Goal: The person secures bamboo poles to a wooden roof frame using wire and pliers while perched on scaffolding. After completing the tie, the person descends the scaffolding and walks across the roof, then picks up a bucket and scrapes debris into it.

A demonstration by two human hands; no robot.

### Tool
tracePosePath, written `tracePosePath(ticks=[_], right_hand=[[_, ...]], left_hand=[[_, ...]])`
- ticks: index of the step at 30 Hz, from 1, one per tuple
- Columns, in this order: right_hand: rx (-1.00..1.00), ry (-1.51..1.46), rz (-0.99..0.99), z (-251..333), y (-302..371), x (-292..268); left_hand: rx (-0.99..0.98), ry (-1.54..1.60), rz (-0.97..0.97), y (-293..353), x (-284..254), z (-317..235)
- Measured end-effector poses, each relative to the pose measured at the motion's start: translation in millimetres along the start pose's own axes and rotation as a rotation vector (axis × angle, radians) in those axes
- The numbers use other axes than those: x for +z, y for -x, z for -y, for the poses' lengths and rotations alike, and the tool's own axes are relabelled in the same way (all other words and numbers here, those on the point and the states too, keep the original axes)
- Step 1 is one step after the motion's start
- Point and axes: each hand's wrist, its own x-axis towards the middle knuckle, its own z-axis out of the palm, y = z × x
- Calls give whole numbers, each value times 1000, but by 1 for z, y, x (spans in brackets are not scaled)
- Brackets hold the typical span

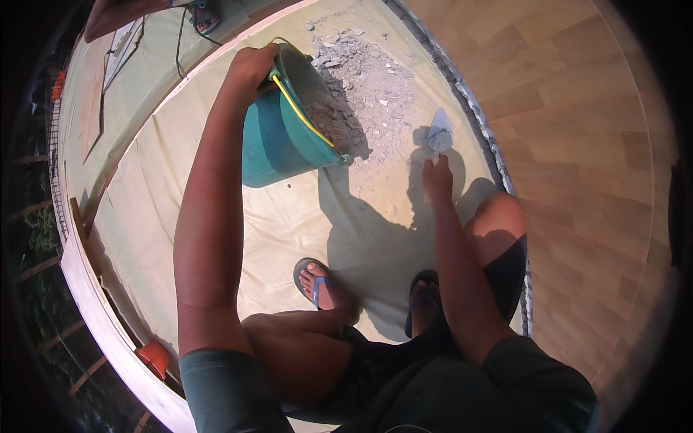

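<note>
My left hand [253, 70] is closed on the rim of a green bucket [267, 148], beside the yellow handle. The bucket is tilted, its mouth facing right toward a heap of grey rubble [372, 90] on a pale sheet [274, 224]. Crumbled rubble also shows inside the mouth, though the bucket's bottom is hidden. In my right hand [438, 178] is a small pointed trowel [441, 132]. Its blade points away from me, just right of the heap; I cannot tell whether it touches the sheet.
Along the right runs a raised wood-look tiled surface [577, 159] with a rough broken edge. At the top left are another person's sandalled foot [206, 18] and a dark cable [180, 43]. An orange object [153, 359] lies at the lower left near a pale ledge [94, 289].
</note>
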Motion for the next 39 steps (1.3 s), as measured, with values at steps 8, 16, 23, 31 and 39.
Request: tracePosePath(ticks=[8, 16, 23, 31, 39], right_hand=[[140, -413, 385, 12, 15, 23], [28, -476, 604, 66, -9, 56], [-374, -132, 407, 109, 1, 67], [-280, -39, 50, 62, -40, 11], [-87, -262, 594, 50, -90, 21]], left_hand=[[46, 8, -2, 2, -3, 2], [19, 9, -30, -2, 1, 3], [44, -9, -11, -2, 7, -4], [47, 30, -22, 1, 2, 2], [39, 71, -41, -6, -2, 3]])
